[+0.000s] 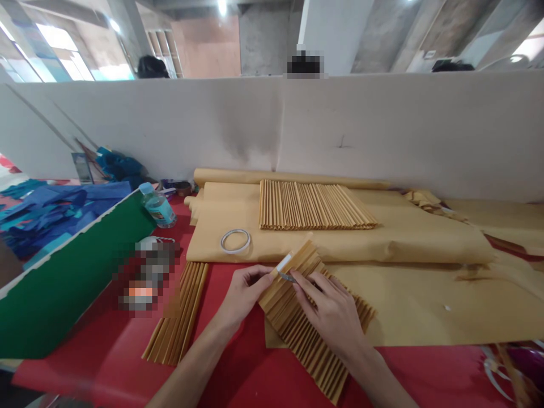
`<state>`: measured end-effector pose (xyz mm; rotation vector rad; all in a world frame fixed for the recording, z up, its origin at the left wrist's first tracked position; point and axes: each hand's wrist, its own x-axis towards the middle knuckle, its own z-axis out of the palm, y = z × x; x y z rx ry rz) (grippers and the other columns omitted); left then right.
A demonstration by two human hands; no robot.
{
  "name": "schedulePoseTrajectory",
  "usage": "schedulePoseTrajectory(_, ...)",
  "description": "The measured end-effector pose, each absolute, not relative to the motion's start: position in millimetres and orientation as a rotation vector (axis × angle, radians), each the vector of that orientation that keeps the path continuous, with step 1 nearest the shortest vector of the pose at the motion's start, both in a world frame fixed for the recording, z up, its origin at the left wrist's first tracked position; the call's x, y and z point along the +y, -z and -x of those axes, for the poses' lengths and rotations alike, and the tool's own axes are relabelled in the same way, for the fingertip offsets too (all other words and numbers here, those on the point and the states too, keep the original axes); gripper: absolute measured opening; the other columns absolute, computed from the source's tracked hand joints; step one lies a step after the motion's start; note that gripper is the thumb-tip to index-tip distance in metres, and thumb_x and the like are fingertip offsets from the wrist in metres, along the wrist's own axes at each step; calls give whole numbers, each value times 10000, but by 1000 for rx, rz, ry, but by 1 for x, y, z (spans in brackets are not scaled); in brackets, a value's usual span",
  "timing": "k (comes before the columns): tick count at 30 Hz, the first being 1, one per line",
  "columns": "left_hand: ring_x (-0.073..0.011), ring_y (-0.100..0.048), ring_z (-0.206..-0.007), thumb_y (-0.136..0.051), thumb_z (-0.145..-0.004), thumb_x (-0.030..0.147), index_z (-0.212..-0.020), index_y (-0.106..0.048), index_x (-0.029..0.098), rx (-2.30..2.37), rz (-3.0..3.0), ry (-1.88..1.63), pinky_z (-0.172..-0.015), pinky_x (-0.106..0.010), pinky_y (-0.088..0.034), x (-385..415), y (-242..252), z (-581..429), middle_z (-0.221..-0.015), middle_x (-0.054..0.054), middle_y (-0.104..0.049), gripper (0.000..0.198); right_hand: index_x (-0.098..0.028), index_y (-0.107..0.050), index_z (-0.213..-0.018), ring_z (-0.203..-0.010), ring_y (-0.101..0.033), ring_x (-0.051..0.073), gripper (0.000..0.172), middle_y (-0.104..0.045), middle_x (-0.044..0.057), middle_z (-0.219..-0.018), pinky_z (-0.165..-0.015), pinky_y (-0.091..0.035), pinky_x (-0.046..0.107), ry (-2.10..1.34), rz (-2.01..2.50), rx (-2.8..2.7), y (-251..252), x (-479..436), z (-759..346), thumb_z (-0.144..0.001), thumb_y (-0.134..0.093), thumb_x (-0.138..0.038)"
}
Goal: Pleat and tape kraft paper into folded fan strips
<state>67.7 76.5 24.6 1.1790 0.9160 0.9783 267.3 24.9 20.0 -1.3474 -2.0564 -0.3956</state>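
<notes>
A pleated tan paper piece (297, 317) lies slanted on the red table (238, 374) in front of me. My left hand (242, 294) pinches its upper left edge, near a small white strip of tape (284, 263). My right hand (331, 311) rests on top of the pleats, its fingers pressed together on a thin metal tool (288, 277) at the tape end. Both hands touch the same pleated piece.
A second pleated stack (312, 205) lies on tan paper sheets (403, 238) farther back, beside a tape ring (235, 240). Another pleated bundle (178, 317) sits left. A green board (63, 283), plastic bottle (158, 205) and blue scraps (46, 209) stand left. A white partition (382, 130) closes the back.
</notes>
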Motion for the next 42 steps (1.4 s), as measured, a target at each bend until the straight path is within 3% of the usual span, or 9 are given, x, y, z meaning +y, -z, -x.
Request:
schedulePoseTrajectory(18, -238, -698, -895, -815, -778, 500, -963, -827, 177, 905, -1180, -969, -850, -329, -509, 77, -26, -68, -931, -82, -799, 372, -190, -702, -1272, -761, -639, 151, 304, -671, 38, -851, -755, -509, 291, 261, 1323, -2074, -20, 24, -273, -1060, -490, -238)
schedulePoseTrajectory(42, -234, -700, -895, -800, -803, 481, -982, -826, 175, 896, -1204, -965, -848, -326, -511, 75, -24, -67, -948, -84, -801, 355, -176, -709, -1244, -735, -626, 145, 294, -669, 35, -838, -751, -492, 294, 330, 1328, -2087, -21, 24, -272, -1064, -483, -231)
